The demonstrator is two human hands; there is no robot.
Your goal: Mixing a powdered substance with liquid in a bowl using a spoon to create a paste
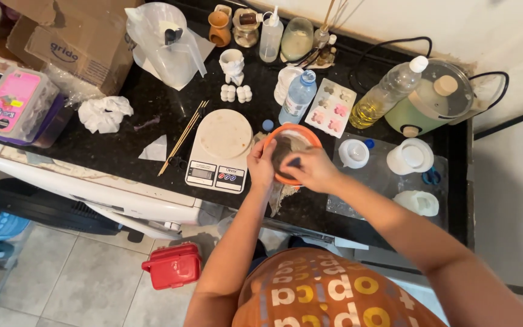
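**Both hands at the orange-rimmed bowl, dark counter**

Obs. 1: An orange-rimmed bowl [290, 134] sits on the black countertop [122, 151], just to the right of a white digital kitchen scale [220, 151] and touching or nearly touching its edge. The inside of the bowl looks dark; its contents cannot be made out.

Obs. 2: The left hand [261, 165] grips the near-left rim of the bowl, fingers curled around the edge.

Obs. 3: The right hand [313, 169] lies over the bowl's near-right side, fingers bent down into it. Whether it pinches something small or only presses inside the bowl cannot be told; a dark patch shows at the fingertips.

Obs. 4, surroundings: A clear water bottle with a blue cap [298, 95] stands just behind the bowl. Beside it lies a white mould tray with pink shapes [330, 108]. Farther right, a bottle of yellow oil [388, 92] lies tilted against a pale green pot with a glass lid [437, 100]. Two white lidded jars [410, 156] stand on a clear sheet to the right of the bowl. Wooden skewers [184, 136] lie left of the scale, with a crumpled white cloth [104, 113] well beyond them. A red case [174, 265] rests on the tiled floor below.
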